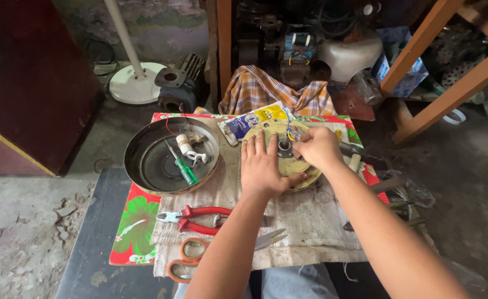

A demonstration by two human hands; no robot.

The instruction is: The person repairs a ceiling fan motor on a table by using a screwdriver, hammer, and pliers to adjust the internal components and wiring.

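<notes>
A round yellowish fan motor housing (pixel 266 130) lies on a worn cloth on the low table, with a shaft and thin coloured wires (pixel 288 132) at its middle. My left hand (pixel 261 167) rests flat on the housing's left side, fingers spread, pressing it down. My right hand (pixel 317 148) is on the right side, its fingers pinched together at the hub by the wires. What the fingertips pinch is hidden.
A dark round metal cover (pixel 147 158) at left holds a green-handled screwdriver (pixel 184 168) and a white capacitor (pixel 185 145). Red-handled pliers (pixel 194 218) and orange-handled scissors (pixel 200 256) lie near me. A checked cloth (pixel 260 88), motor parts and wooden frames stand behind.
</notes>
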